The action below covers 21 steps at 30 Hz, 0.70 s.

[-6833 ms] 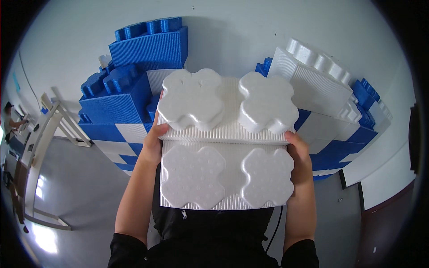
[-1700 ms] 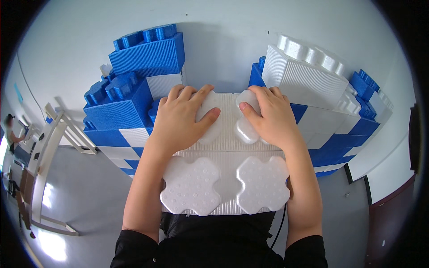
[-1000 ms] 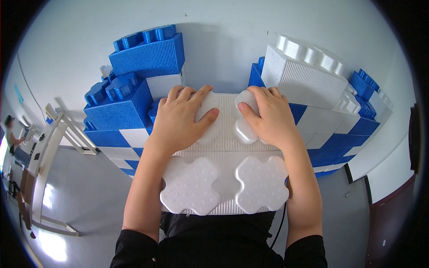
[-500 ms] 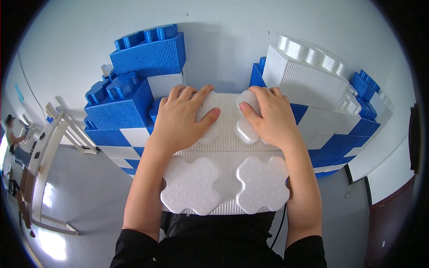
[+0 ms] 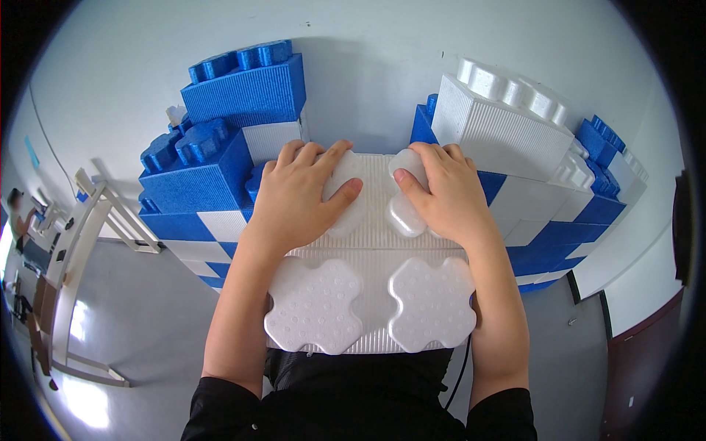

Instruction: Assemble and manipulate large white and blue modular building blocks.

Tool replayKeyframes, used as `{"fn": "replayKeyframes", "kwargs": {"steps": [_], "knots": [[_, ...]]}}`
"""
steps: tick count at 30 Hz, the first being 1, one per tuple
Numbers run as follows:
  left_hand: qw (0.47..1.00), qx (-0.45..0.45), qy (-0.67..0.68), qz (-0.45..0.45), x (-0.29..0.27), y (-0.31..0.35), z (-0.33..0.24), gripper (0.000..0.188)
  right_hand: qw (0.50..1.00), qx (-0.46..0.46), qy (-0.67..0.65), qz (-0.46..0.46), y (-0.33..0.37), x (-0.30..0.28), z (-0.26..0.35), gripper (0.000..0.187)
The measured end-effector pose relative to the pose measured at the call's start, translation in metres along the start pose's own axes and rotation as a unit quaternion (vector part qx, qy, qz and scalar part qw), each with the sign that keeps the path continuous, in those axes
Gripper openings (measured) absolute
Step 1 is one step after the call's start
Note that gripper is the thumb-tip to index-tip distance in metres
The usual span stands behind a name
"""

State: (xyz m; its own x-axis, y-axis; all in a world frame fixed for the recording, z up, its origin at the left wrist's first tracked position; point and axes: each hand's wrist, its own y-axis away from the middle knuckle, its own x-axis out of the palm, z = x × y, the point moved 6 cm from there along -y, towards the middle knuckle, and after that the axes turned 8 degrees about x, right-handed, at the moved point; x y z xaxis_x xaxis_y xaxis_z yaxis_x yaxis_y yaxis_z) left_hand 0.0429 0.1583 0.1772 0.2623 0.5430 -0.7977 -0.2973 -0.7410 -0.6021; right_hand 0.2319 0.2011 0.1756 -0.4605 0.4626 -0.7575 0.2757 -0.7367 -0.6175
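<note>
Head view, from left to right: at the far left edge a person stands by a light wooden frame that rises off the grey floor. Next comes a stepped stack of blue foam blocks, with one ribbed blue block topping it against the white wall.

In the middle, a white foam block with cross-shaped studs sits in the gap between the blue stack and the stack on the right. The left hand lies flat on its far left stud, fingers spread and palm down, pressing rather than gripping. Just beside it, the right hand lies the same way over the far right stud. The two hands are near each other but apart, thumbs pointing inward. Nearer the person, two bare studs show on the near half, between the forearms.

To the right stands a ribbed white block on a blue and white stack, and a dark doorway fills the lower right.
</note>
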Motion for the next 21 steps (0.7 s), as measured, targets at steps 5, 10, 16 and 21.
{"fn": "replayKeyframes", "kwargs": {"steps": [5,10,16,21], "knots": [[1.0,0.0,-0.002,0.0,0.0006,-0.0002,0.0003,0.053,1.0,0.002,0.001,0.004,-0.0003,-0.0004,0.0001,0.049],[1.0,0.003,-0.006,-0.007,0.0003,0.0005,0.0001,0.053,1.0,0.003,0.0,0.0,0.0003,-0.0006,0.0008,0.049],[1.0,0.005,-0.001,-0.006,0.0004,0.0001,0.0005,0.053,1.0,0.003,0.001,0.005,0.0002,-0.0005,0.0006,0.049],[1.0,-0.001,-0.002,0.005,0.0,-0.0004,0.0004,0.053,1.0,0.007,0.006,0.003,0.0002,-0.0003,0.0008,0.049]]}}
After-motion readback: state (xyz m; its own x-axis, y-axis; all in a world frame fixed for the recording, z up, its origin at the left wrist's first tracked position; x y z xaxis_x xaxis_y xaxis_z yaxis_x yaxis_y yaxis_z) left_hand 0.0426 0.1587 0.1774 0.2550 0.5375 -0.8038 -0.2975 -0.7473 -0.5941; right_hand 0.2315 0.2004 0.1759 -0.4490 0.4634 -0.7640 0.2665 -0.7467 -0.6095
